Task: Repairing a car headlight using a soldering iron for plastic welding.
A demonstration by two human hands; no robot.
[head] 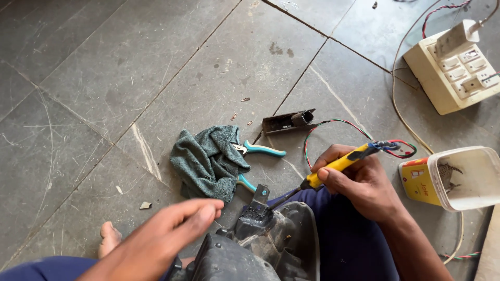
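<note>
My right hand (359, 182) is wrapped around the yellow-handled soldering iron (333, 167), gripped like a pen, thumb pressing along the handle. Its dark tip (281, 199) slants down to the small black part (254, 213) sitting on top of the dark grey plastic housing (260, 250) that rests across my lap. From here the tip looks to be at or right against that part, though I can't say for sure it's touching.

My left hand (166, 229) is loose and empty, fingers stretched flat and blurred, hovering just left of the housing, near the black part but not on it.

To do this well, I'd say: keep the iron low on the handle for control, let only the tip meet the joint, and keep those left fingers well off the hot metal. The housing is plastic, so a slip of the tip could likely scar it. Better to steady the housing from its edge than close beside the tip.

The red-and-green twisted cord (333, 125) loops off the back of the iron across the stone floor (130, 78); I'd mind it doesn't tug my wrist.

On the floor just ahead: a teal cloth (205, 161) lying over teal-handled pliers (260, 151), a small dark metal bracket (288, 122), a cream switchboard (453, 73), and an open plastic tub (458, 179) to my right.
</note>
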